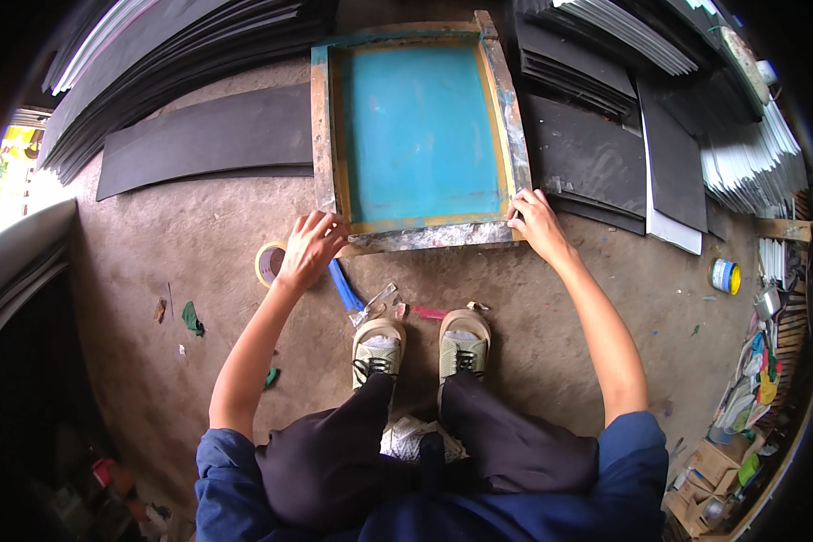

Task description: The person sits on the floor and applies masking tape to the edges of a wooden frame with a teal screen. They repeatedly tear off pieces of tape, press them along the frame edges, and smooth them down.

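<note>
The wooden frame (443, 238) is lying dead ahead of both hands, its blue mesh (420, 131) facing up, w/ dark sheets (208, 135) flanking it on either side. From where I'm standing it's lining up approx. w/ the gap btwn the shoes (465, 352). Long axis seems to be running fwd, away from the person, tho the fisheye's bending edges, so not 100% sure.

L hand (316, 246) is holding the near-left corner, R hand (535, 219) the near-right; both are touching, so neither's really nearer, & most of the frame is extending beyond them. L is sitting a bit closer to the body than R.

Both hands are part-closed, fingers bending round the corners, holding nothing else I'm seeing; how hard they're squeezing, can't tell. Nor whether the near end is hanging off the floor (605, 298) or resting on it.

Tape roll (259, 266) is lying just beside L wrist, blue strip (344, 286) btwn that & the shoes. Yellow-ended tub (724, 276) is sitting off to R, well apart.
</note>
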`<state>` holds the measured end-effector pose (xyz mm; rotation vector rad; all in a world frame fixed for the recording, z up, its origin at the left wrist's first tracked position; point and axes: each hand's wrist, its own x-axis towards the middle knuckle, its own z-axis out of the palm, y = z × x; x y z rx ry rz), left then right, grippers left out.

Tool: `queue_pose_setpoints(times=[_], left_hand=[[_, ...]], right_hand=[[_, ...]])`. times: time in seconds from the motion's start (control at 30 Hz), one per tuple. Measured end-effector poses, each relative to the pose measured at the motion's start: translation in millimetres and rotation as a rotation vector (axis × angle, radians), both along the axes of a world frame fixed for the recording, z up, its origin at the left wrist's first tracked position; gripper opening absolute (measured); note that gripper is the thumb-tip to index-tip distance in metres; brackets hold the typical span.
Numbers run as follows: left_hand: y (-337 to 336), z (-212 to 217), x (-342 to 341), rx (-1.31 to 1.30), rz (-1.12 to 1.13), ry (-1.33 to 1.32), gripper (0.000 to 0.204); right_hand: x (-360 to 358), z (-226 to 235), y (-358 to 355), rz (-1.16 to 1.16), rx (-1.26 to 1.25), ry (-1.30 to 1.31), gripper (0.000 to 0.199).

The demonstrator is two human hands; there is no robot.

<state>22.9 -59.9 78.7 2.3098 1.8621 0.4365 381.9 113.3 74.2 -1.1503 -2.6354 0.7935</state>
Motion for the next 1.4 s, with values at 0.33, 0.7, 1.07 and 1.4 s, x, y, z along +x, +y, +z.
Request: queue_pose_setpoints(times=[0.33,0.7,1.07,1.4], left_hand=[[-23,27,18,0.000,0.130,-0.253,0.014],[-24,80,26,-0.061,0.058,-0.262,0.015],[-38,96,34,0.062,0.005,-0.221,0.014],[-38,127,13,0.035,0.214,-0.472,0.018]], right_hand=[[16,0,-17,-0.046,0.082,0.174,0.010],[37,5,-42,-0.073,0.129,0.209,0.009],[35,3,-65,-0.151,0.073,0.392,0.011],[28,136,-21,-0.164,-0.092,0.401,0.011]])
